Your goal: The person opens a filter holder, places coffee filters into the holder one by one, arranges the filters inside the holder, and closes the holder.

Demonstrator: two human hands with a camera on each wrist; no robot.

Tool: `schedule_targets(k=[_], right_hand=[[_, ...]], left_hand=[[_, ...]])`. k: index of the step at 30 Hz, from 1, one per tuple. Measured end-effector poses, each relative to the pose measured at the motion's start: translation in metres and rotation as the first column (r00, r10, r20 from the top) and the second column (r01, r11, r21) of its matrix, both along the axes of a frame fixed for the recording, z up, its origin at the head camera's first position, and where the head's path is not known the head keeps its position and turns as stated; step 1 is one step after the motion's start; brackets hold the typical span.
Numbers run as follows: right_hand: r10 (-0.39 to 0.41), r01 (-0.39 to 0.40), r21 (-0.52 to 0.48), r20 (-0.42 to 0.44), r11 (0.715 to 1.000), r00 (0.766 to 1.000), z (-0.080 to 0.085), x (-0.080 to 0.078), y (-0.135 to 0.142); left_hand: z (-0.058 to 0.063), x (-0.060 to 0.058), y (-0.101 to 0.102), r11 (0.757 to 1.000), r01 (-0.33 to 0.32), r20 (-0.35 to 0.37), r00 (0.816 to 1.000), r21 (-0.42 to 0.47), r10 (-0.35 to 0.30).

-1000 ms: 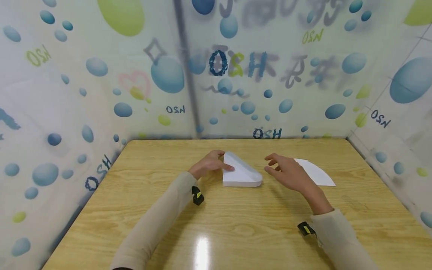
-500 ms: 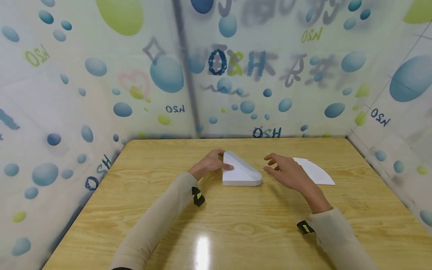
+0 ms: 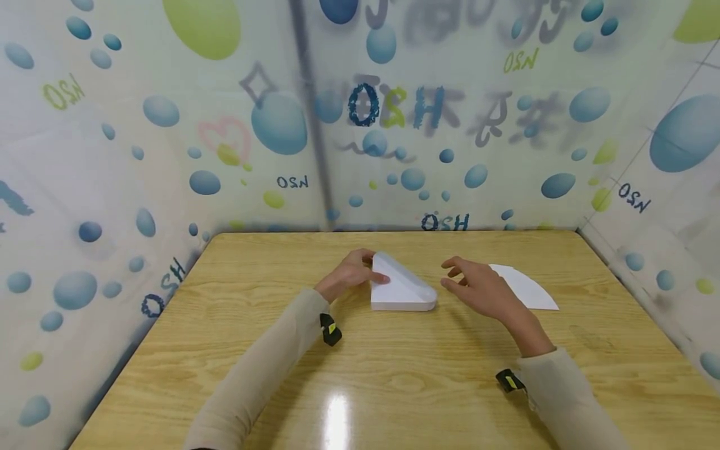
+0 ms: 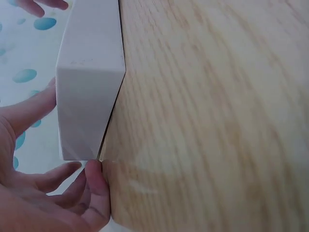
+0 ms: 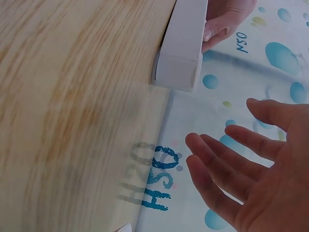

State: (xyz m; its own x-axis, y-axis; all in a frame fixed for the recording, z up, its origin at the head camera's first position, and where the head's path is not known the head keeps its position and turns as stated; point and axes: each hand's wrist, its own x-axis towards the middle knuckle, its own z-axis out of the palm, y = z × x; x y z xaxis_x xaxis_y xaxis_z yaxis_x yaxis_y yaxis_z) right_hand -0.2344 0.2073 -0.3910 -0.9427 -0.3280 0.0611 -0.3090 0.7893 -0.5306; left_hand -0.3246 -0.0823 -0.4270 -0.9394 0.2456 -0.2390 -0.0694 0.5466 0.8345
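A white, wedge-shaped box (image 3: 400,292) with rounded corners lies flat on the wooden table. My left hand (image 3: 350,274) grips its left corner, thumb on the top face and the other fingers bent at the side. The left wrist view shows the white side walls of the box (image 4: 89,113) with fingertips touching its lower end. Just to the right, my right hand (image 3: 478,286) hovers apart from the box, fingers relaxed and slightly bent, holding nothing. The right wrist view shows that hand (image 5: 260,169) palm-side, below the box end (image 5: 178,63).
A white fan-shaped sheet (image 3: 531,290) lies on the table (image 3: 405,381) behind my right hand, which partly covers it. Walls covered in printed bubbles (image 3: 388,175) close off the table's back and sides. Light glares off the front of the tabletop.
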Motion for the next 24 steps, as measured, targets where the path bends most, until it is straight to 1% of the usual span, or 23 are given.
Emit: schedule_targets(k=[5,9,11,17,24], right_hand=[[0.006,-0.006,0.004,0.002,1.0,1.0,-0.0022,-0.0013,0.0009],[0.007,-0.007,0.004,0.004,1.0,1.0,-0.0025,-0.0013,0.0009],[0.007,-0.007,0.003,0.006,1.0,1.0,-0.0021,-0.001,0.0009],[0.009,-0.009,0.0,0.012,1.0,1.0,-0.0007,-0.0004,0.0001],[0.005,-0.005,0.004,0.012,1.0,1.0,0.0002,0.0002,0.0007]], left_hand=[[0.0004,-0.0019,0.0006,0.998,0.034,0.021,0.999,-0.054,-0.033],[0.0007,-0.0029,0.002,0.995,0.056,0.012,0.998,-0.086,-0.055],[0.001,-0.003,0.0027,0.995,0.057,0.007,0.998,-0.084,-0.056],[0.0007,-0.0003,0.0029,0.998,0.04,-0.027,0.999,-0.047,-0.041],[0.0,0.0041,0.0038,1.0,-0.007,-0.06,0.998,-0.026,0.005]])
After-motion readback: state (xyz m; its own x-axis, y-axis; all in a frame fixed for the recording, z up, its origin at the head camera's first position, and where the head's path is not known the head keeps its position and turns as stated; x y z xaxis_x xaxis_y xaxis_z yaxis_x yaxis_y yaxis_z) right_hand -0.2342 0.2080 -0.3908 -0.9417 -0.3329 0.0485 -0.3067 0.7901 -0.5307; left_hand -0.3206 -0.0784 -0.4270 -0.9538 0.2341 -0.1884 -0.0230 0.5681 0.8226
